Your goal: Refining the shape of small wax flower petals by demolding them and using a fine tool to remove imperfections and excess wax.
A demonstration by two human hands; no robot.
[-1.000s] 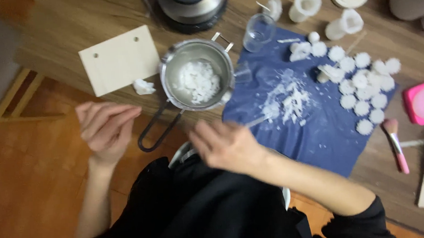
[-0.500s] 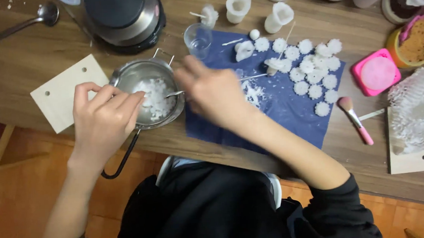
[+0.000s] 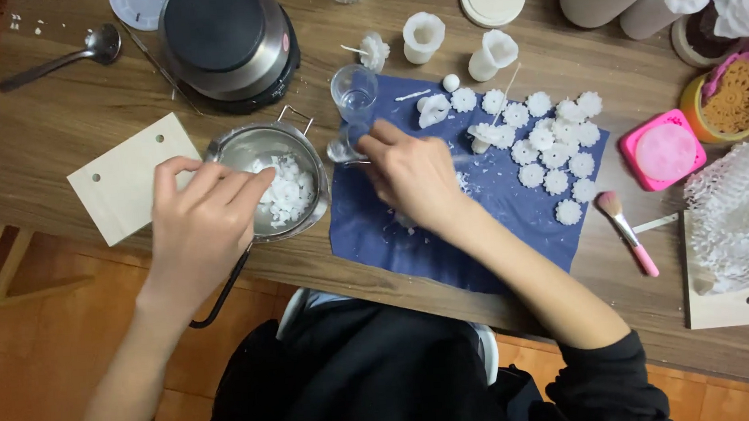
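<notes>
The left hand (image 3: 197,217) hangs half curled over the metal pot (image 3: 273,178) of white wax bits (image 3: 285,190) on the desk (image 3: 30,110), holding nothing I can see, while the right hand (image 3: 411,173), fingers bent, pinches something small on the blue cloth (image 3: 480,239), so it is best to drop bits slowly, right over the pot.

Left hand (image 3: 197,220) over rim of steel melting pot (image 3: 249,149), fingertips above white wax flakes (image 3: 287,192). Right hand (image 3: 411,175) on blue cloth (image 3: 480,239), fingers near small glass beaker (image 3: 353,89). White wax flowers (image 3: 553,152) spread on cloth; wooden counter (image 3: 56,108) beneath.
</notes>
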